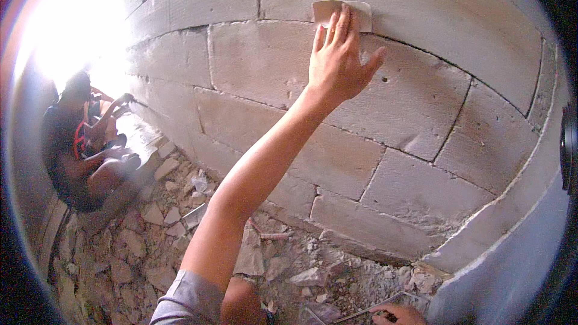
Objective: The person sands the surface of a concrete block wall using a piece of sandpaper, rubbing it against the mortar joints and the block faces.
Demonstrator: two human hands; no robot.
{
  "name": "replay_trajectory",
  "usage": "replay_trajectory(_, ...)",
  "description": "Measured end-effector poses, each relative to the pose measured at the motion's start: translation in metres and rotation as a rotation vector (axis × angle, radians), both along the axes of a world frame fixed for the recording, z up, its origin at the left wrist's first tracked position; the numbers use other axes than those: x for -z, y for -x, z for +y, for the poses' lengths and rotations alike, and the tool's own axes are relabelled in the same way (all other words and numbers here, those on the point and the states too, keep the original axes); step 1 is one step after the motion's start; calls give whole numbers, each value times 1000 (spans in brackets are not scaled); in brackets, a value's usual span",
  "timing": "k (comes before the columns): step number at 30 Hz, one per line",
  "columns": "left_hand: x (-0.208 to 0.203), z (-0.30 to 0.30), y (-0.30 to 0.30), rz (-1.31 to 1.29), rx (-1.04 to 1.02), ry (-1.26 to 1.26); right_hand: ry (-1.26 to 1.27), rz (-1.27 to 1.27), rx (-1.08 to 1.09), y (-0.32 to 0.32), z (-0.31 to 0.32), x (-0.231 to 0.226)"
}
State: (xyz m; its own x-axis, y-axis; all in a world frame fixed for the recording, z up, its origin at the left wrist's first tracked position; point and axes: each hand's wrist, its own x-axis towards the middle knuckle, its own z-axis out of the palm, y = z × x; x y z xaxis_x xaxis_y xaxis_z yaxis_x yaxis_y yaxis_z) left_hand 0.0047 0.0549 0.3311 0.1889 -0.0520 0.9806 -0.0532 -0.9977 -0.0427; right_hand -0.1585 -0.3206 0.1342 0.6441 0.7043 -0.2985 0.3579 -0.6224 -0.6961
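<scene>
One thin rectangular sheet (361,15), brown toward its left and pale toward its right, is lying against one wall (415,189) of more than ten pale blocks. Two hands of the wearer are showing: one left hand (342,63) and one right hand (400,315). One co-worker (78,144) is sitting or crouching at the far left, beside the wall. Many broken pieces of rubble (132,244) are covering the ground along its base.

The sheet is resting beneath the fingertips of the left hand, extending past them on both sides, its lower edge lying near a block joint. The left hand is spreading wide, its fingers reaching upward and its thumb standing apart to the right. The right hand is appearing only partly at the lower edge; its grip cannot be told
</scene>
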Motion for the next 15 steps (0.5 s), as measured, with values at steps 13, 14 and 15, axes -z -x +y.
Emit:
replay_trajectory(13,-4,103,24,-64,-147,461,-2,-19,30,14,-8,-2)
replay_trajectory(14,-11,106,24,-60,-149,471,-21,-50,43,15,-8,-3)
replay_trajectory(15,-14,108,25,-65,-179,460,-20,-76,33,14,-9,1)
